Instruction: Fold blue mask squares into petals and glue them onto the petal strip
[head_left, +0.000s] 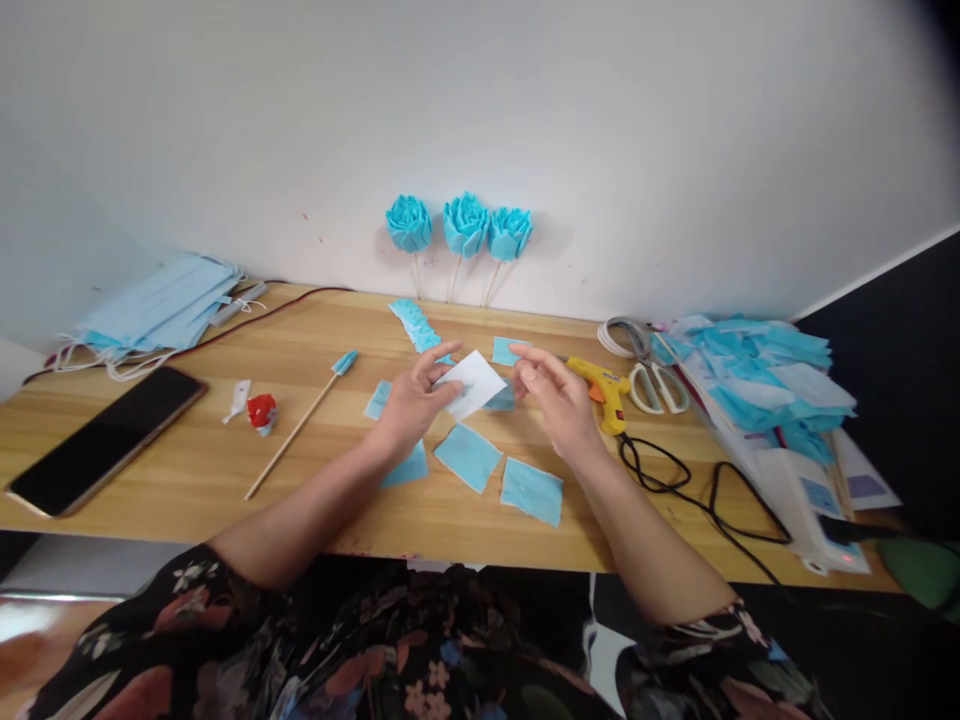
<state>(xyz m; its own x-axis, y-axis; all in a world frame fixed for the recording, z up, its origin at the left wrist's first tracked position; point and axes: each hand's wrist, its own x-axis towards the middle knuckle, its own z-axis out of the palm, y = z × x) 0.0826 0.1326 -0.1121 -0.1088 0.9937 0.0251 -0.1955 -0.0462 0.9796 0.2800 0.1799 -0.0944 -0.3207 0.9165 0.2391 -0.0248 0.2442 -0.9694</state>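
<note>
- Biggest thing I see from here: the wooden desk (195, 480), w/ the yellow glue gun (611, 395) lying R of centre, so I place the rest by that gun.
- Heap of blue & white cloth pcs (780, 380), R of the gun.
- Stack of pale blue masks (154, 305), far L of the gun, loops hanging loose.
- Phone (109, 440), dark screen up, also far L of the gun.
- Power strip (810, 510), R of the gun, nearer the person, small red light showing.
- L hand (416, 400), L of the gun: thumb on top, fingers under, pinching the edge of a white square.
- R hand (555, 395), just L of the gun: half open, thumb & index a bit apart, nothing in its grip AFAICT.
- Three blue flowers (466, 225) on thin sticks, beyond the gun to its L, by the wall.
- Scissors (658, 390), just R of the gun.
- Blue-tipped stick (300, 425), well L of the gun, flat on the desk.
- White square (478, 385), L of the gun, btwn both hands.
- Several blue squares (469, 457), flat, L of the gun, nr the hands.
- Small red bundle (262, 412), far L of the gun.
</note>
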